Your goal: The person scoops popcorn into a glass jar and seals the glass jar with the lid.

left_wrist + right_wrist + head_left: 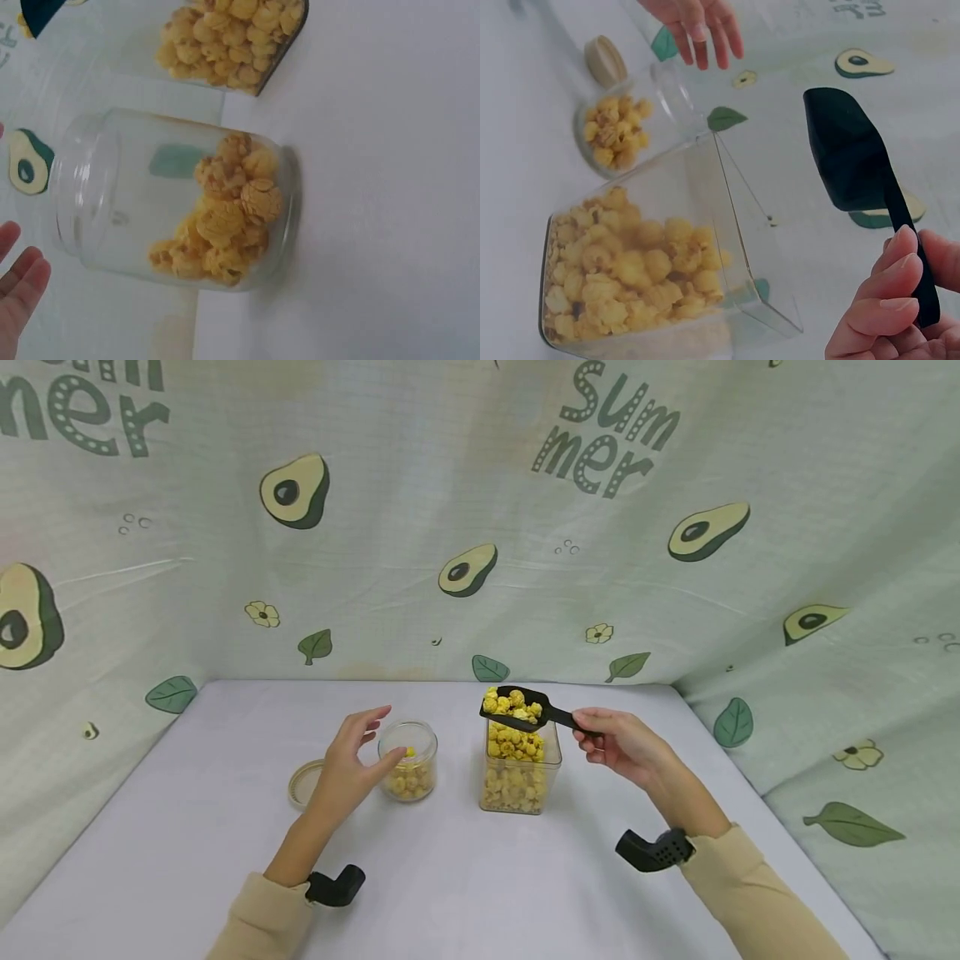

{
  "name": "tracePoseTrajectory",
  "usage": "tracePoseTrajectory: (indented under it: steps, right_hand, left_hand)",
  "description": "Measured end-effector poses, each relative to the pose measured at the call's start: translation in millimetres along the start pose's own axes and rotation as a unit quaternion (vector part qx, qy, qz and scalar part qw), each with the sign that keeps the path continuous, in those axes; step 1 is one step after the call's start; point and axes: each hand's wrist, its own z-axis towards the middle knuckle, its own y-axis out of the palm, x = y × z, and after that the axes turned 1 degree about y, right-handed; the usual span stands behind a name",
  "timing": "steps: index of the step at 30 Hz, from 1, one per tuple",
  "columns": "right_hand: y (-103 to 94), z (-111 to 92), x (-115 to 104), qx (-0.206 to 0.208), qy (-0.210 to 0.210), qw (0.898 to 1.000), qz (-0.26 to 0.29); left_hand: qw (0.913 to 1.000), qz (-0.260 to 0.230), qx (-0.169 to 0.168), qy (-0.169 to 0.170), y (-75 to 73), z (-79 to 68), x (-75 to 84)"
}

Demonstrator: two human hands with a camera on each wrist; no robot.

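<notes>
My right hand [626, 745] grips the handle of a black scoop [847, 150] heaped with yellow popcorn [504, 703]. The scoop is held over a clear square container [551, 753], which holds more popcorn [622, 274]. To its left stands a round glass jar [127, 195], partly filled with popcorn [221, 225]. Beside the jar's mouth is my left hand [352, 760], thumb and fingers spread apart with nothing between them. In the left wrist view its fingertips [30, 274] show near the jar's rim.
A round lid [303, 783] lies on the white table [480, 885] left of the jar, partly behind my left hand. A pale cloth [390, 635] printed with avocados and leaves hangs at the back and sides.
</notes>
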Motion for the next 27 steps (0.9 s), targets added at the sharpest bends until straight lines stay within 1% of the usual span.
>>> tracePoseTrajectory:
  steps: [3, 6, 8, 10, 12, 18, 22, 27]
  right_hand:
    - [3.3, 2, -2, -0.001, 0.001, 1.0, 0.0]
    - [6.9, 5, -4, -0.002, 0.001, 1.0, 0.001]
    - [9.2, 6, -5, -0.006, 0.0, 1.0, 0.002]
    - [11.8, 7, -6, -0.009, -0.002, 1.0, 0.003]
    - [14.0, 9, -7, -0.015, -0.005, 1.0, 0.005]
    - [21.8, 12, -8, -0.024, -0.009, 1.0, 0.008]
    - [26.8, 15, -9, -0.033, -0.009, 0.999, 0.009]
    - [33.1, 18, -10, -0.037, -0.009, 0.999, 0.001]
  left_hand:
    - [0.999, -0.009, -0.017, -0.04, -3.6, -2.6, -8.6]
    - [0.9956, -0.022, -0.037, -0.083, -5.8, -5.2, -16.7]
    - [0.9927, -0.03, -0.051, -0.105, -6.5, -7.0, -21.8]
    - [0.9898, -0.041, -0.063, -0.121, -6.6, -8.8, -26.6]
    - [0.987, -0.055, -0.074, -0.131, -6.0, -10.4, -31.5]
    - [0.9802, -0.104, -0.092, -0.142, -0.9, -12.5, -45.1]
    - [0.9767, -0.128, -0.089, -0.147, 1.4, -12.7, -46.8]
    - [0.9743, -0.133, -0.088, -0.159, 2.6, -12.7, -45.9]
